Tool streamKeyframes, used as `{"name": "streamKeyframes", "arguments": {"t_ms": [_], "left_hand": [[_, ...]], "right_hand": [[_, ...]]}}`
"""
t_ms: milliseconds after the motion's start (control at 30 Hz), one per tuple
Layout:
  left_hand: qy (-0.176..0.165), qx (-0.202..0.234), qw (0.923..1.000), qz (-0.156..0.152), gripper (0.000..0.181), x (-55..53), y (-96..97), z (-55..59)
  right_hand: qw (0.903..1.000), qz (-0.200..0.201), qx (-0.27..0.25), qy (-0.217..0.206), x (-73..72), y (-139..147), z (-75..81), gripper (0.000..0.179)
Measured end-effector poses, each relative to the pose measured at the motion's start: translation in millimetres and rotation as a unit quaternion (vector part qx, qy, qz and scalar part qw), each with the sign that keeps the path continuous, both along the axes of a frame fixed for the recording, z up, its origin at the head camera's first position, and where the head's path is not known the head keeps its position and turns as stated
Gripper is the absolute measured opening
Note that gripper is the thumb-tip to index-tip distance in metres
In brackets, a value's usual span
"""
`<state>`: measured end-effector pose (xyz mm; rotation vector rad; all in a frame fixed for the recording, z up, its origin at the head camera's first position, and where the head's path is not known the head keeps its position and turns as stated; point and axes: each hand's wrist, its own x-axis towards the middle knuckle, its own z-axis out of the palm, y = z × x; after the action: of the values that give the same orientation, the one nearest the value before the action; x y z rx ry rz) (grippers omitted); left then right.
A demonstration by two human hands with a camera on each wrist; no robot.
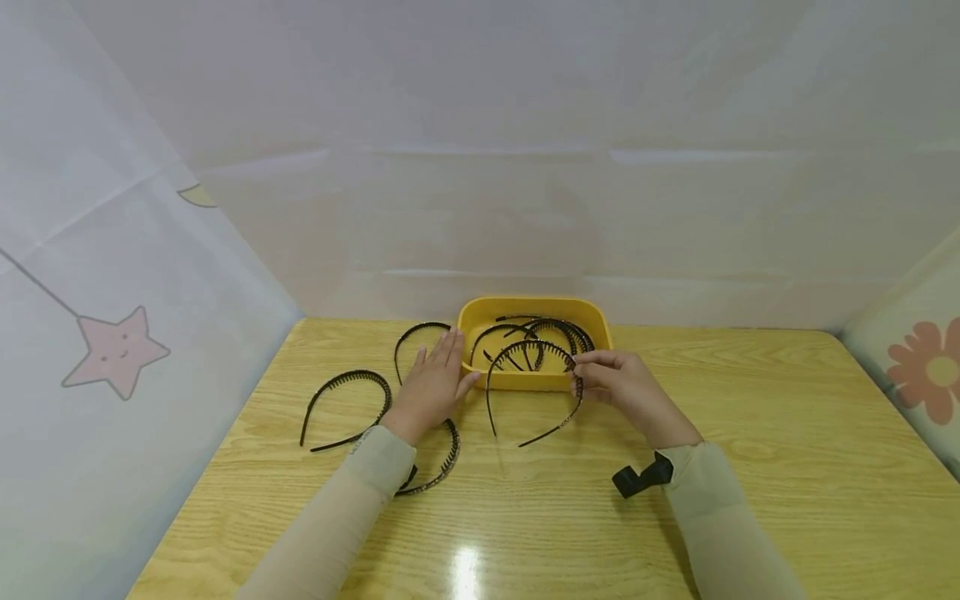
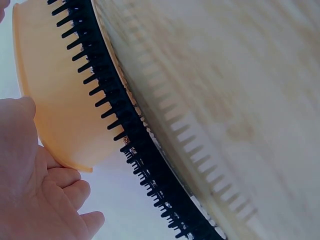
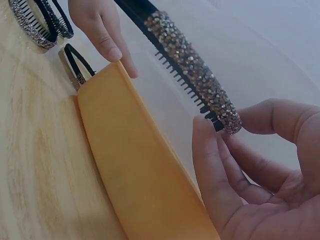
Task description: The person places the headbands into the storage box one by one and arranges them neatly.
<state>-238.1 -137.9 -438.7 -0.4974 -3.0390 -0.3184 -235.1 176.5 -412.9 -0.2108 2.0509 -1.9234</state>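
Note:
My right hand (image 1: 630,392) pinches a black toothed headband (image 3: 192,65) between thumb and fingertips. Sparkly stones cover part of this band, and it is held up in front of a yellow plastic bin (image 1: 536,382). Several dark headbands (image 1: 576,333) lie inside the bin. On the bin's left side, my left hand (image 1: 429,390) rests against the rim with its fingers stretched out. Around that hand, three headbands lie on the table: one at the left (image 1: 306,417), one behind the hand (image 1: 397,350) and one under the wrist (image 1: 453,457), partly hidden by the forearm.
The wooden table (image 1: 750,392) carries the bin close to its back edge. A pale sheet (image 1: 465,208) rises behind the table, with printed sheets at both sides. A black strap (image 1: 637,480) dangles from the right wrist.

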Motion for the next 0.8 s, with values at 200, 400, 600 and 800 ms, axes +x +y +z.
{"name": "streamKeyframes", "arguments": {"t_ms": [200,400,600,800], "left_hand": [[-0.004,0.003,1.0000,0.002,0.077,0.3,0.7,0.1],[0.001,-0.001,1.0000,0.001,0.077,-0.3,0.8,-1.0],[-0.001,-0.008,1.0000,0.002,0.078,-1.3,0.1,-2.1],[-0.003,-0.007,1.0000,0.000,0.078,-1.3,0.4,-0.8]], "right_hand": [[0.9988,-0.029,-0.039,-0.008,-4.0,-4.0,4.4,0.041],[0.9943,-0.053,-0.089,-0.023,-8.6,-7.6,6.8,0.045],[0.9902,-0.073,-0.117,-0.021,-14.1,-13.1,6.9,0.049],[0.9842,-0.108,-0.139,-0.020,-19.2,-21.4,9.5,0.051]]}}
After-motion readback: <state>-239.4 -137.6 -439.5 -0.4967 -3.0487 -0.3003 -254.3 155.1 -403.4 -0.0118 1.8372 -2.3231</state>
